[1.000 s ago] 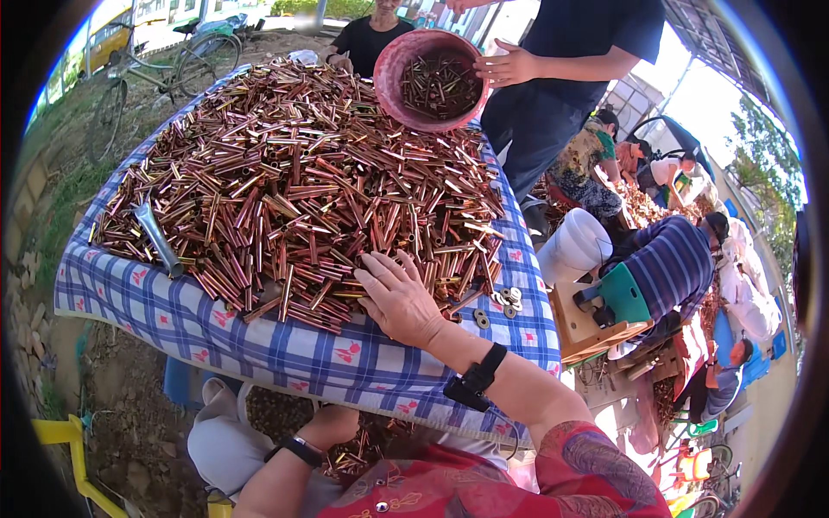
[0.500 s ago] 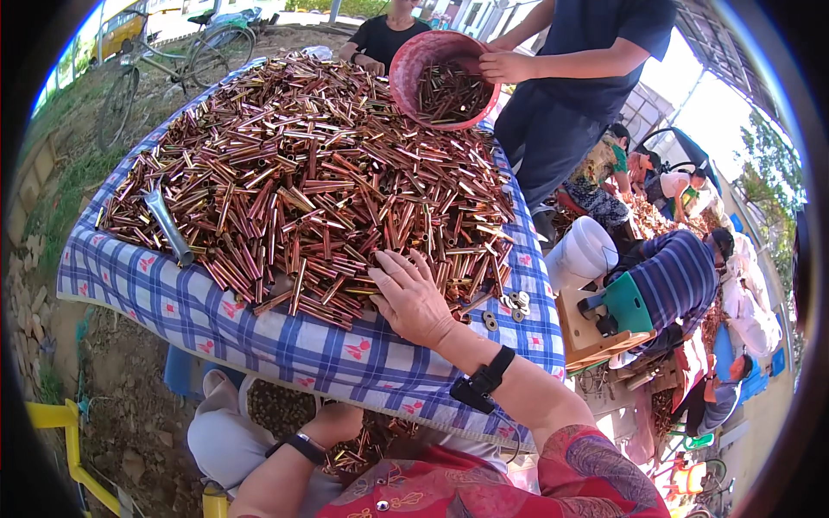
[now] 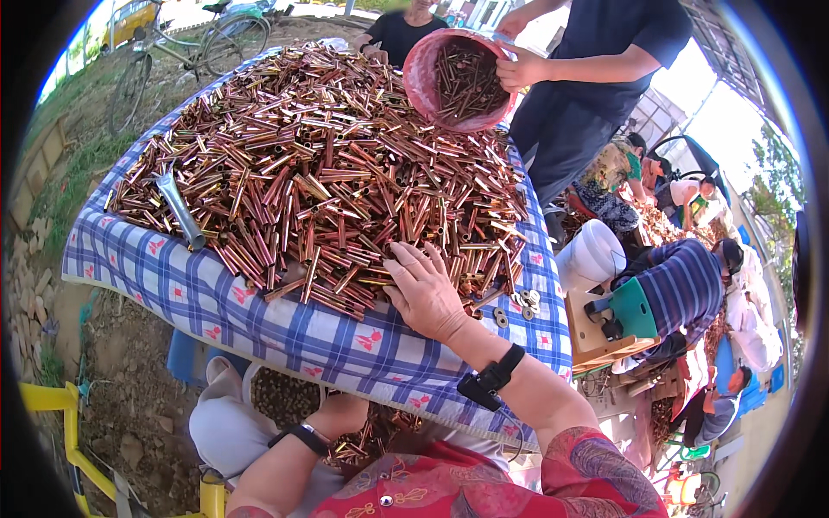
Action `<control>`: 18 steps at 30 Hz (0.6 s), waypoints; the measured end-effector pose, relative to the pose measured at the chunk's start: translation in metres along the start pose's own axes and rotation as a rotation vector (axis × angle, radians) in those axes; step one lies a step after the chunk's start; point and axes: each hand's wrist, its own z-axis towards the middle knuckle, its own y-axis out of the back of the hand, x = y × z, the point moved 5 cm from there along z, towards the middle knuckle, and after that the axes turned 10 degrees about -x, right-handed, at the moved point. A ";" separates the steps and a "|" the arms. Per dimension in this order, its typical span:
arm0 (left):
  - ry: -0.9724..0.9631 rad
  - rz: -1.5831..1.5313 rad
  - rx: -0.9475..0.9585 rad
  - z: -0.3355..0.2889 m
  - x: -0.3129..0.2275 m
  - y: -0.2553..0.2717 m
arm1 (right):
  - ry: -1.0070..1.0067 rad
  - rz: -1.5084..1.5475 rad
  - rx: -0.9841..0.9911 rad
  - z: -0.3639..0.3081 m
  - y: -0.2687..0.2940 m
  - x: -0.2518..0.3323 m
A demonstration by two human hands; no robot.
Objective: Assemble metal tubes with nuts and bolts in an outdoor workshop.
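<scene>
A large heap of coppery metal tubes (image 3: 319,164) covers the blue-and-white checked tablecloth (image 3: 285,319). My right hand (image 3: 426,293) lies at the heap's near edge, fingers spread and touching the tubes, with nothing visible in its grasp. Low at the table's front edge is my left hand (image 3: 344,416); its fingers are hidden from view. Beside that hand, more loose tubes (image 3: 380,432) show over my lap, next to a container of small round brownish pieces (image 3: 283,395). Several metal washers (image 3: 524,302) rest on the cloth to the right of my right hand.
A standing person tips a red bucket (image 3: 416,73) of tubes over the far right of the heap. A grey metal tube (image 3: 180,211) lies at the heap's left. On the right are a white bucket (image 3: 591,257) and several people at work. Yellow railing (image 3: 52,397) stands lower left.
The standing person's red bucket has shifted slightly right and turned, showing more of the tubes inside. My right hand stays at the heap's near edge; the view has moved a little.
</scene>
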 end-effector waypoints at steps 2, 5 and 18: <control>0.005 0.001 0.003 0.002 -0.002 0.003 | 0.000 -0.001 0.002 0.000 -0.001 -0.001; 0.079 0.018 0.106 0.003 -0.002 0.002 | -0.006 -0.004 0.014 -0.001 0.000 -0.002; 0.034 0.026 0.042 0.002 -0.002 0.005 | -0.001 0.009 0.020 0.000 -0.001 0.001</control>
